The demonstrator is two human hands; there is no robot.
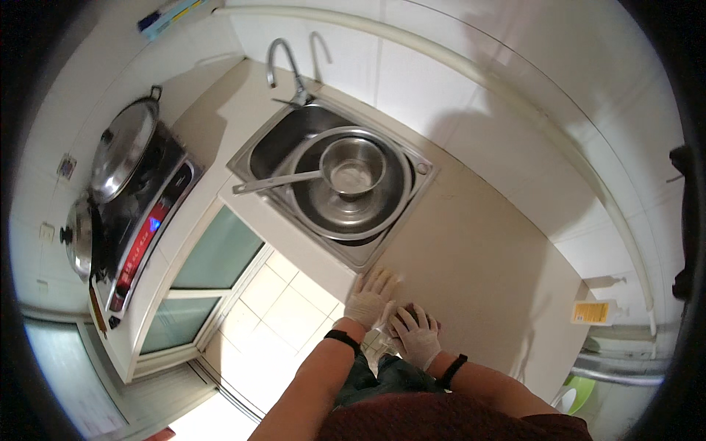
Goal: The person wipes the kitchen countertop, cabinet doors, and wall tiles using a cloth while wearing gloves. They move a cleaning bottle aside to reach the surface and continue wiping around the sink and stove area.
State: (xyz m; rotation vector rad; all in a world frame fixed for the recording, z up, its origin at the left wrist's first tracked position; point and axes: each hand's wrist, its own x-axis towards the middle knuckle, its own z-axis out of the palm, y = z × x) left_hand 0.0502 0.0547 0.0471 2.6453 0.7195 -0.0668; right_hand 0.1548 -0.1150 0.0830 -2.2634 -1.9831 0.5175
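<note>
Both my hands wear thin translucent gloves and a black band at each wrist. My left hand (pixel 370 300) lies at the counter edge just below the sink's near corner, its fingers stretched forward. Something yellowish shows at its fingertips, too small to name. Close beside it, my right hand (pixel 415 336) has its fingers bent over a dark reddish-brown thing (pixel 439 324), mostly hidden beneath them. Ahead, a steel saucepan (pixel 353 167) with a long handle sits inside a wide metal basin (pixel 316 209) in the sink (pixel 358 257).
A faucet (pixel 300 94) rises behind the sink. At left, a stove (pixel 140 253) bears a lidded pan (pixel 126 151) and another lidded pot (pixel 79 235). The counter (pixel 471 250) runs right toward a bottle with a yellow label (pixel 592 313). A green basin (pixel 583 393) is low at right.
</note>
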